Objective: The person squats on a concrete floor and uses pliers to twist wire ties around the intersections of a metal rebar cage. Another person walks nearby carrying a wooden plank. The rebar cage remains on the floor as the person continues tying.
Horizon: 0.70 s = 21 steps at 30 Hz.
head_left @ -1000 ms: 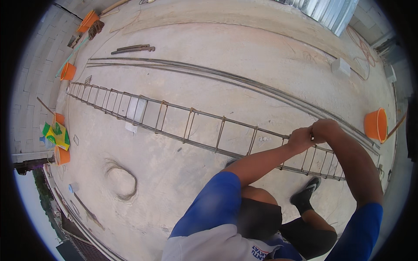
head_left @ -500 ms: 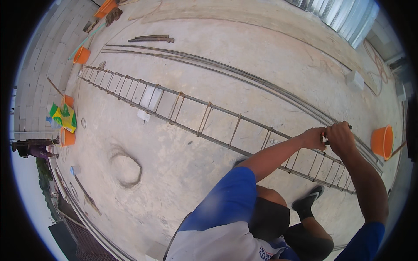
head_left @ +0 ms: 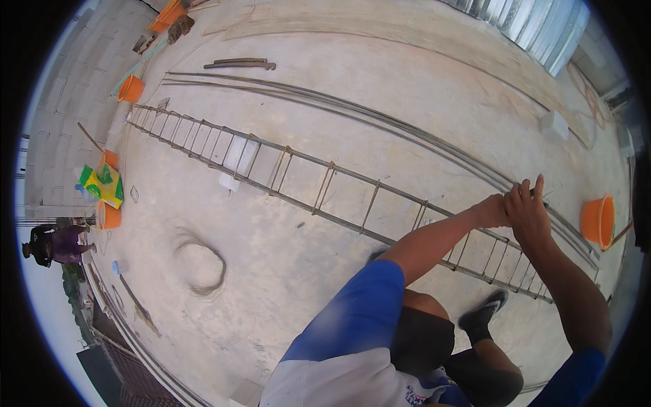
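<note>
My left hand and my right hand meet above the right part of a long rebar frame, shaped like a ladder with tied crosspieces. The left fingers are closed; what they hold is hidden behind the right hand. My right hand is curled too, with one finger pointing up. A thin dark tip shows beside its fingers, but I cannot make out the thing. Straight loose steel bars run behind my hands, roughly along the frame. A white block sits under the frame's left half.
A coil of thin wire lies on the concrete floor at left. Orange buckets stand at right and far left. A yellow-green sack and another person are at the left edge. A white block lies far right.
My right hand has shifted slightly left and up, and one of its fingers now points up. A small orange piece seen between my hands is now hidden. The view has shifted slightly.
</note>
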Each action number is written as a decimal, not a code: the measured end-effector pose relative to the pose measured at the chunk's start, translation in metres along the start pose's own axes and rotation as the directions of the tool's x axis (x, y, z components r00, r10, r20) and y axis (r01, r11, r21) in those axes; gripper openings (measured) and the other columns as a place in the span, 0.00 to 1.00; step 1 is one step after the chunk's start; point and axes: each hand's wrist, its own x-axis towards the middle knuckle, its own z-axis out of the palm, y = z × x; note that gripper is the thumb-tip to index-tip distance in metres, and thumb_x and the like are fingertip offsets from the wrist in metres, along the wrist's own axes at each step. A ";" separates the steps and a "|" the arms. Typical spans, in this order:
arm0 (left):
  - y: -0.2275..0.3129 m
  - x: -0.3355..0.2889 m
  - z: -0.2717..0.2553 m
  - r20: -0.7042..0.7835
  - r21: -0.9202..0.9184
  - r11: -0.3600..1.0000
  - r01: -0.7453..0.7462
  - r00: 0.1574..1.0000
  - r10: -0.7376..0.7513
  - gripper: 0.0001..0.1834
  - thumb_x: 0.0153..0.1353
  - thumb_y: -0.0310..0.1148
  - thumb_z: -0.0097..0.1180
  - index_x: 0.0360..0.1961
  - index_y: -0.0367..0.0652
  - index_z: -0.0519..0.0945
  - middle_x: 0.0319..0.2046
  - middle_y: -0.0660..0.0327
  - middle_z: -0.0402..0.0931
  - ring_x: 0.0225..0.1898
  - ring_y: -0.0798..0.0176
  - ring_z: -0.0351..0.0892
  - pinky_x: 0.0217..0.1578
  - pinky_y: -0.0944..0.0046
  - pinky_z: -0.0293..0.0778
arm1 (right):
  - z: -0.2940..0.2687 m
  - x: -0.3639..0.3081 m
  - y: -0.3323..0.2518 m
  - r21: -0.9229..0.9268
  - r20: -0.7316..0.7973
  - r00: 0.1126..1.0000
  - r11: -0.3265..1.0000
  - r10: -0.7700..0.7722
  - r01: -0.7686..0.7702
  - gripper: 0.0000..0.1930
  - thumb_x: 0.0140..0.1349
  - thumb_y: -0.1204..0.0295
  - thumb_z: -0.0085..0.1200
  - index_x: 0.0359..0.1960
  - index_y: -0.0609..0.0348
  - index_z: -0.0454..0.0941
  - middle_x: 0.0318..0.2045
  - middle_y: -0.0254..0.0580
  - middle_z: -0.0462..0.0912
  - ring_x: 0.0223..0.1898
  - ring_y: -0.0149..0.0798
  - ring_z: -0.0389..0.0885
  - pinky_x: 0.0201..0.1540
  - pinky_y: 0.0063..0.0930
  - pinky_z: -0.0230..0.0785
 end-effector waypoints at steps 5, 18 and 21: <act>0.017 -0.007 -0.016 0.080 -0.064 0.997 -0.032 0.996 0.038 0.14 0.45 0.35 0.64 0.31 0.37 0.79 0.25 0.53 0.80 0.29 0.52 0.81 0.34 0.55 0.76 | 0.032 -0.004 0.007 0.058 -0.031 0.999 0.998 -0.007 0.009 0.14 0.55 0.63 0.55 0.43 0.52 0.79 0.38 0.40 0.79 0.48 0.45 0.75 0.65 0.56 0.54; 0.017 -0.011 0.017 -0.214 0.317 0.947 -0.050 0.969 0.123 0.18 0.53 0.42 0.61 0.38 0.39 0.80 0.28 0.54 0.81 0.36 0.52 0.82 0.38 0.54 0.76 | 0.030 0.026 0.006 0.320 0.566 0.825 0.926 -0.016 -0.202 0.14 0.51 0.62 0.61 0.36 0.56 0.84 0.35 0.40 0.85 0.41 0.44 0.83 0.47 0.53 0.72; 0.029 -0.018 -0.018 0.027 0.074 0.994 -0.086 0.996 0.084 0.18 0.51 0.40 0.63 0.40 0.41 0.79 0.27 0.57 0.81 0.32 0.56 0.81 0.37 0.57 0.76 | 0.000 -0.003 0.004 0.019 -0.062 0.998 1.000 0.012 -0.011 0.13 0.57 0.63 0.55 0.41 0.54 0.82 0.37 0.41 0.83 0.47 0.47 0.79 0.55 0.63 0.62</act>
